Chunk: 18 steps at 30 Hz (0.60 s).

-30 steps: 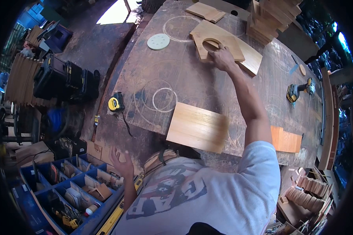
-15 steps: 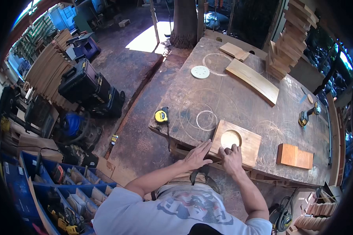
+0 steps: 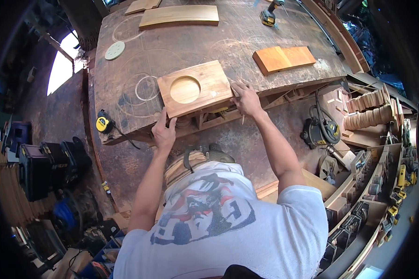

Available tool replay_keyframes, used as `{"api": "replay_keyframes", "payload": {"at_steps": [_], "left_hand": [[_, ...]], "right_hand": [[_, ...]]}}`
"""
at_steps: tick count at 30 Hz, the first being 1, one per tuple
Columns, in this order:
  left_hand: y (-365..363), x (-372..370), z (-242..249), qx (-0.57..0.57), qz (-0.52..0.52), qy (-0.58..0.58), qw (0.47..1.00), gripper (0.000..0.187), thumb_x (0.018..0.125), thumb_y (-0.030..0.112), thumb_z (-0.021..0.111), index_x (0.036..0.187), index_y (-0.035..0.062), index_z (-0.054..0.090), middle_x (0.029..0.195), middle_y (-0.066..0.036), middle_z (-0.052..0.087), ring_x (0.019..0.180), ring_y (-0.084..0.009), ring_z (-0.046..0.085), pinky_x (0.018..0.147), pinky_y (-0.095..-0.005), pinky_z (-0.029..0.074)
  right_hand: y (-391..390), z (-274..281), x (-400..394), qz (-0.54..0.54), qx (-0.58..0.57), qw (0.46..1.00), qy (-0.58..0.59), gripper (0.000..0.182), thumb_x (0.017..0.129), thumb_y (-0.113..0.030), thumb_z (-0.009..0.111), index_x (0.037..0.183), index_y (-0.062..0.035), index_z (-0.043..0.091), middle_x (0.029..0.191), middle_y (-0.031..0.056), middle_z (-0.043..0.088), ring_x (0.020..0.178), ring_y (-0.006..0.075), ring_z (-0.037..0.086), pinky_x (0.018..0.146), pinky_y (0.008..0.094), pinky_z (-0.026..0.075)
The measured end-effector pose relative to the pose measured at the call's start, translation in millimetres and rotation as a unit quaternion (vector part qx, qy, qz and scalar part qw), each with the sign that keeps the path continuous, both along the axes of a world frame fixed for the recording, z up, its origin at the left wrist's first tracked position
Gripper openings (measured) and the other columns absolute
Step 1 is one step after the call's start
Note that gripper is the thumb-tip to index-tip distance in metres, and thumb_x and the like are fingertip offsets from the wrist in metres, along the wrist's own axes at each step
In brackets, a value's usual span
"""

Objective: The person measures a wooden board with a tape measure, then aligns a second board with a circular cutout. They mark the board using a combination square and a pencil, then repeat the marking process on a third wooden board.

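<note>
A rectangular wooden board (image 3: 214,83) with a round, shallow recess lies flat at the near edge of the workbench, its front edge at the bench's rim. My left hand (image 3: 164,133) grips its near left corner, with thumb and forefinger at the edge. At the near right corner, my right hand (image 3: 247,101) has its fingers bent around the board's end; the fingertips are partly hidden. A thin light stick-like shape below the right hand is too small to make out.
The workbench (image 3: 172,49) also bears a tape measure (image 3: 103,122), a sanding disc (image 3: 115,50), orange-brown wood blocks (image 3: 284,59), a long plank (image 3: 179,17) and a cordless drill (image 3: 268,17). A shop vacuum (image 3: 319,130) stands right; black toolboxes (image 3: 44,167) stand left.
My view has swung to the right. My right hand has moved from beside the recess to the board's right end, and my left hand now grips the near left corner.
</note>
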<state>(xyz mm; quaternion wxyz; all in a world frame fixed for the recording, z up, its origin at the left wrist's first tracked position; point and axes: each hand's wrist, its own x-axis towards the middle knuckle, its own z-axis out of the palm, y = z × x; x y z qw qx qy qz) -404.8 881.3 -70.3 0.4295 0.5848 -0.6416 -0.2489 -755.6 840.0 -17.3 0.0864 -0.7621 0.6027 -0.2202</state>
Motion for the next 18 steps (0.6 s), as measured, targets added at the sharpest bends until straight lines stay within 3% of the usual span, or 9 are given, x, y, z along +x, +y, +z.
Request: {"api": "replay_keyframes", "payload": {"at_steps": [1,4,5,7,8,9,13,18], "left_hand": [[-2.7,-2.0,-0.7,0.01,0.015,0.006,1.0,0.057,0.087,0.011,0.079,0.138,-0.0037,0.059,0.12,-0.031,0.067,0.105,-0.0426,0.071,0.087,-0.0446,0.056],[-7.1,-6.9,10.5,-0.017,0.031,-0.066,0.997,0.056,0.085,0.011,0.08,0.137,-0.0006,0.062,0.107,-0.03,0.069,0.093,-0.041,0.072,0.08,-0.0438,0.055],[-7.3,-7.6,11.7,-0.006,0.038,-0.082,0.996,0.055,0.087,0.011,0.079,0.138,0.0003,0.062,0.103,-0.026,0.073,0.088,-0.0342,0.074,0.081,-0.0391,0.057],[-7.4,-9.2,1.5,-0.011,0.054,0.003,0.998,0.053,0.088,0.011,0.079,0.138,0.001,0.063,0.105,-0.024,0.075,0.089,-0.0282,0.075,0.082,-0.0362,0.057],[-7.2,-10.5,-5.0,-0.014,0.061,0.045,0.997,0.052,0.089,0.01,0.079,0.138,0.0013,0.063,0.106,-0.022,0.076,0.09,-0.0252,0.075,0.083,-0.0347,0.057],[-3.6,-14.7,6.5,0.031,0.088,0.005,0.996,0.048,0.09,0.009,0.078,0.136,0.0008,0.065,0.108,-0.02,0.077,0.094,-0.0188,0.075,0.085,-0.032,0.057],[0.1,-20.1,-11.2,-0.024,0.109,0.043,0.993,0.044,0.092,0.012,0.077,0.134,0.0011,0.066,0.112,-0.02,0.076,0.098,-0.0174,0.075,0.086,-0.031,0.056],[9.7,-28.9,1.6,0.031,0.166,-0.037,0.985,0.039,0.095,0.018,0.075,0.128,-0.0006,0.069,0.113,-0.022,0.076,0.1,-0.0198,0.074,0.088,-0.0328,0.055]], "right_hand": [[-6.3,-2.3,-5.4,0.032,-0.015,0.999,-0.008,0.06,0.08,-0.018,0.081,0.136,-0.0085,0.063,0.129,0.0221,0.066,0.117,0.0421,0.061,0.104,0.051,0.047],[-20.1,-16.7,-15.9,0.007,0.039,0.995,-0.09,0.058,0.08,-0.018,0.081,0.135,-0.0095,0.065,0.122,0.0218,0.069,0.114,0.0412,0.063,0.1,0.048,0.051],[-19.9,-20.2,-20.8,0.011,0.059,0.992,-0.113,0.058,0.08,-0.018,0.081,0.135,-0.0093,0.065,0.121,0.0224,0.069,0.113,0.0415,0.064,0.099,0.0478,0.051],[-16.2,-5.8,-16.8,0.021,0.096,0.982,-0.16,0.056,0.081,-0.018,0.081,0.134,-0.0091,0.066,0.117,0.0236,0.071,0.111,0.0422,0.065,0.098,0.0473,0.051],[-16.8,-15.8,-17.2,0.025,0.067,0.981,-0.179,0.056,0.081,-0.017,0.081,0.134,-0.0089,0.066,0.116,0.0238,0.071,0.109,0.0426,0.065,0.097,0.047,0.052],[-15.3,-19.7,-14.8,0.028,0.038,0.979,-0.197,0.055,0.081,-0.017,0.08,0.134,-0.0087,0.066,0.115,0.024,0.071,0.107,0.0429,0.066,0.097,0.0468,0.052],[-12.0,-47.1,-23.8,0.044,0.039,0.968,-0.242,0.048,0.085,-0.017,0.078,0.13,-0.0069,0.069,0.117,0.0223,0.072,0.107,0.0416,0.066,0.097,0.0456,0.051],[-17.5,-58.2,-33.3,0.068,0.048,0.958,-0.274,0.041,0.086,-0.017,0.076,0.126,-0.0075,0.071,0.114,0.0196,0.073,0.105,0.041,0.065,0.095,0.0453,0.051]]}}
